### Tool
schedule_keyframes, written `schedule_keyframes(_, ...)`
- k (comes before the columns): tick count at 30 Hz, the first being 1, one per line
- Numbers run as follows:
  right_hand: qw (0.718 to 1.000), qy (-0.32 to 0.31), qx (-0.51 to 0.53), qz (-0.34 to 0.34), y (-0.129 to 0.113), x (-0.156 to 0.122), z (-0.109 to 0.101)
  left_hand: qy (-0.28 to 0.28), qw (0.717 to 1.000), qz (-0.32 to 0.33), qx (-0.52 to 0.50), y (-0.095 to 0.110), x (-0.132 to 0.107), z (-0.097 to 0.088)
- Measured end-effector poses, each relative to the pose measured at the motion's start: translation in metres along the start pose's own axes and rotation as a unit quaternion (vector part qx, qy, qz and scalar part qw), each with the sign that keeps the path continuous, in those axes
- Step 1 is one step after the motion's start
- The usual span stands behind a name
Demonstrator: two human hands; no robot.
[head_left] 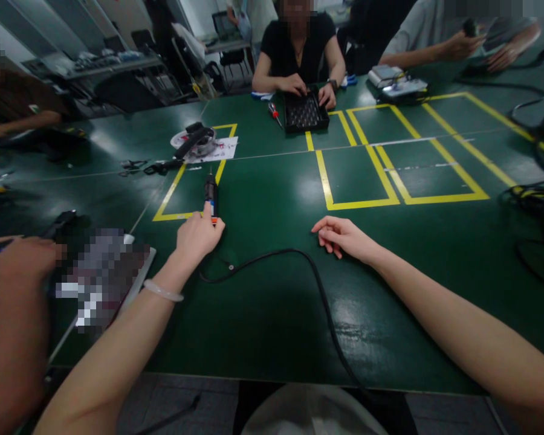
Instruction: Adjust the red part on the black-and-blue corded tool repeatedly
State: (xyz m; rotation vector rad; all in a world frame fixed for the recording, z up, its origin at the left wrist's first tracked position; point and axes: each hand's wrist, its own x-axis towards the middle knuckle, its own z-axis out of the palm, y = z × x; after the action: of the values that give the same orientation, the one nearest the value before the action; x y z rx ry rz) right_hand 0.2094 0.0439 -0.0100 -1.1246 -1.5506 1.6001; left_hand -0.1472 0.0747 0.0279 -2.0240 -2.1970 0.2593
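Note:
My left hand (198, 235) is wrapped round the rear of a black electric screwdriver (211, 192), index finger laid along its body. The tool lies low over the green table, its thin bit pointing away from me. A black cable (294, 251) trails from near this hand, curves right and drops toward the near table edge. Well to the right, my right hand (338, 234) rests on the table, holding nothing, its fingers loosely bent and partly apart. Beyond the screwdriver lies a tape roll (199, 142) with a black thing on top, over a white paper sheet (226, 148).
Yellow tape outlines (362, 204) mark the green table (272, 326). Across from me a person handles a black tray (306, 118) of small parts beside a red screwdriver (275, 115). A co-worker's arm (16, 320) is close at left. Coiled black cables (537, 196) lie right.

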Motion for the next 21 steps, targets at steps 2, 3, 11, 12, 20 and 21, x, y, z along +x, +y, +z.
schedule_keyframes(2,1.000,0.008,-0.007,-0.007,0.000,0.000,0.000,0.008,1.000,0.023,0.006,0.024,-0.015,-0.007)
schedule_keyframes(3,1.000,0.015,-0.016,-0.015,0.001,0.000,0.000,0.011,0.999,0.038,0.008,0.037,-0.023,-0.011)
schedule_keyframes(11,0.976,0.028,-0.163,-0.144,0.001,-0.006,0.009,0.033,0.990,0.133,-0.031,0.122,-0.068,-0.028)
schedule_keyframes(12,0.971,0.022,-0.179,-0.159,0.001,-0.007,0.011,0.033,0.988,0.144,-0.038,0.131,-0.071,-0.029)
schedule_keyframes(20,0.948,-0.019,-0.245,-0.204,-0.004,-0.014,0.018,-0.001,0.974,0.206,-0.093,0.171,-0.078,-0.040)
schedule_keyframes(21,0.947,-0.016,-0.247,-0.204,-0.004,-0.014,0.017,-0.006,0.973,0.208,-0.096,0.172,-0.078,-0.041)
